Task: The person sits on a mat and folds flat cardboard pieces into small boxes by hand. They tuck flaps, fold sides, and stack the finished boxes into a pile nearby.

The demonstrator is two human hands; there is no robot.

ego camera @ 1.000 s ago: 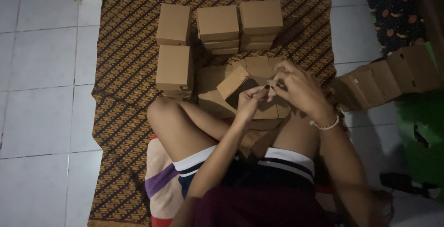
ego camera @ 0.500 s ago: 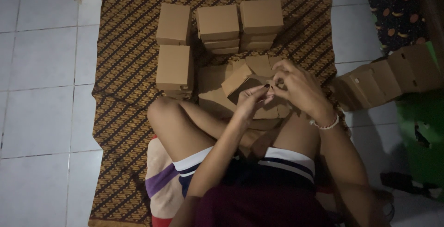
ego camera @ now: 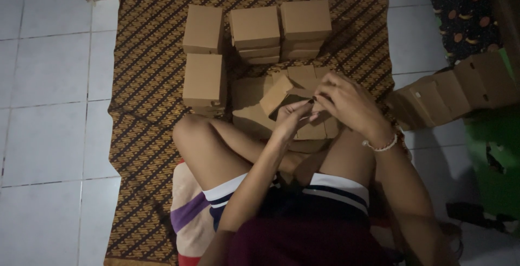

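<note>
I sit cross-legged on a patterned brown mat [ego camera: 146, 125]. Both hands work a flat brown cardboard box blank [ego camera: 290, 84] held over my lap. My left hand [ego camera: 292, 117] pinches its near edge from below. My right hand [ego camera: 346, 101] grips the blank from the right, fingers curled over a flap; a pale bracelet sits on that wrist. More flat cardboard [ego camera: 249, 103] lies under the blank. The part of the blank under my hands is hidden.
Folded brown boxes stand in stacks on the mat: two at the left [ego camera: 205, 79] [ego camera: 203, 27] and two taller stacks at the back [ego camera: 254, 30] [ego camera: 306, 25]. A row of boxes [ego camera: 460, 90] lies on the tiles at right, next to a green object [ego camera: 495, 157].
My hands stay in nearly the same place on the blank; only the fingers have shifted slightly.
</note>
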